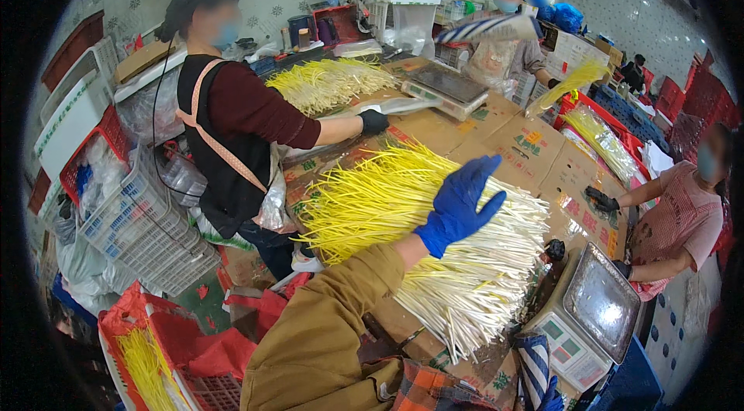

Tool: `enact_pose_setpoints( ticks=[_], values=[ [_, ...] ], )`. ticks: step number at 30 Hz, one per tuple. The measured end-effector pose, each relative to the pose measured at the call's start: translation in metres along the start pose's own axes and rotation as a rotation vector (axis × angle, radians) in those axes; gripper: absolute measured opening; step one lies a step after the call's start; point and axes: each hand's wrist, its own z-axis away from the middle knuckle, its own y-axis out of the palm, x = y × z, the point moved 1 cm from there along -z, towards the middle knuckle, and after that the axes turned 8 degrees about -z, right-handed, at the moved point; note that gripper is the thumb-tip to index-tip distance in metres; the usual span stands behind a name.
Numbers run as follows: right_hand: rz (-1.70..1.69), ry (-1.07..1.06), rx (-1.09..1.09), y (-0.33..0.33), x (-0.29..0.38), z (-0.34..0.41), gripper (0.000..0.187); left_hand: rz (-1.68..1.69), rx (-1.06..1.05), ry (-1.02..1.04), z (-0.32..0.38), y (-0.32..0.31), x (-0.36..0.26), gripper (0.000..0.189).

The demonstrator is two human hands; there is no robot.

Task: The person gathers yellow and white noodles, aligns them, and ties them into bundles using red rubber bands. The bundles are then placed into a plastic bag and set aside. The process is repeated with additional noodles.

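Observation:
My left hand (pixel 462 207), in a blue glove, is over a wide pile of yellow chives (pixel 372 196) with white stalks, fingers apart and holding nothing. The yellow leaf ends point left and the white ends right. At the bottom edge, part of my right hand (pixel 552 396) shows in a blue glove, beside a blue-and-white striped cloth (pixel 535 361); whether it grips the cloth is hidden. A digital scale (pixel 581 318) with a wet metal pan stands at the pile's right.
Flattened cardboard (pixel 517 149) covers the table. Across it lie more chives (pixel 331 82) and a second scale (pixel 446 88). A co-worker's black-gloved hand (pixel 373 122) rests left of centre, another (pixel 601 200) at right. A red-lined crate (pixel 145 347) of chives stands lower left.

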Motion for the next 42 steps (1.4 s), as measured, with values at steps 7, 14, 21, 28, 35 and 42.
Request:
enact_pose_setpoints(
  ticks=[7, 14, 21, 28, 35, 42],
  values=[
    [0.028, -0.018, -0.041, 0.005, -0.002, 0.002, 0.085, -0.126, 0.042, -0.149, 0.01, -0.034, 0.064, 0.066],
    [0.095, -0.042, -0.045, 0.002, -0.001, 0.003, 0.082, -0.252, 0.16, -0.249, 0.022, -0.056, 0.12, 0.073],
    [0.152, -0.03, -0.082, 0.015, -0.011, 0.003, 0.077, -0.553, 0.121, -0.083, -0.004, -0.078, 0.129, 0.093],
    [-0.125, 0.111, 0.002, 0.006, 0.0, 0.002, 0.091, -0.619, 0.255, 0.012, -0.053, -0.039, 0.108, 0.112],
    [-0.125, 0.042, -0.059, -0.006, 0.013, -0.006, 0.09, -0.774, 0.353, 0.029, -0.118, 0.055, 0.086, 0.12],
    [-0.056, 0.21, 0.174, -0.006, 0.01, -0.006, 0.082, -0.948, 0.626, 0.18, -0.158, 0.167, 0.092, 0.111]
  ],
)
